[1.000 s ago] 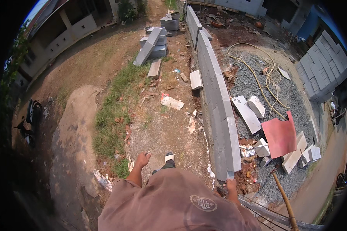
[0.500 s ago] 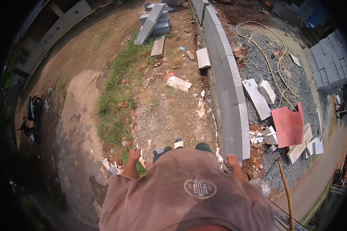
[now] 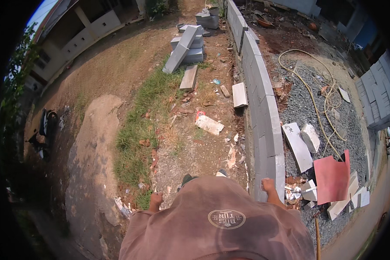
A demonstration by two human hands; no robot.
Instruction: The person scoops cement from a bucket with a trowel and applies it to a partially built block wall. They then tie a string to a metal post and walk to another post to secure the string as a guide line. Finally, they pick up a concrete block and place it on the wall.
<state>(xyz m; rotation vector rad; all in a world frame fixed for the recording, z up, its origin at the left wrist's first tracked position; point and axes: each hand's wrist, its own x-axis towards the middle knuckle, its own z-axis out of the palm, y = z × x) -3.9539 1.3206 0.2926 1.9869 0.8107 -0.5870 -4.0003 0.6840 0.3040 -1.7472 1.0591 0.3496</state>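
My left hand hangs beside my body over the ground near the grass edge. Its fingers look curled in, and nothing shows in them. On the other side, my right hand is held out in front of the grey block wall, its fingers curled too and holding nothing visible. Whether it touches the wall I cannot tell. My brown shirt covers most of my legs; only the tips of my feet show on the dirt path.
Grey blocks are piled ahead. A pale block leans by the wall; a broken slab lies on the path. Past the wall are gravel, a hose, a red sheet and stacked blocks. Grass borders the left.
The view has tilted up, so the path, wall and blocks sit lower and farther right in the picture. My feet have shifted and are more hidden by the shirt. Both hands stay at my sides.
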